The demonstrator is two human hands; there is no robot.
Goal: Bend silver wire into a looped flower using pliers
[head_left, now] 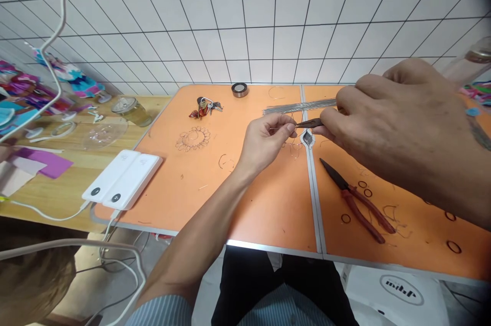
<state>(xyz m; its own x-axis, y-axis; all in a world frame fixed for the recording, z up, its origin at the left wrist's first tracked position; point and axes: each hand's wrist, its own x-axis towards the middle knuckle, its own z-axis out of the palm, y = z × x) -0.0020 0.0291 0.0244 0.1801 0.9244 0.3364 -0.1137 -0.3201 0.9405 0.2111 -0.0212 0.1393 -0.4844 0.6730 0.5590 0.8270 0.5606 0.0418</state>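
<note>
My left hand pinches a thin looped wire near the table's middle seam. Closed around a pair of pliers, my right hand brings the narrow jaws up to my left fingertips. The handles are hidden inside my fist. Behind both hands lies a bundle of straight silver wires. A second pair of pliers with red handles rests on the table below my right hand. To the left is a ring of wire loops.
The orange folding table meets a tiled wall. On it are a roll of black tape, keys, several small dark rings and wire scraps. Two white power banks and a glass jar stand left.
</note>
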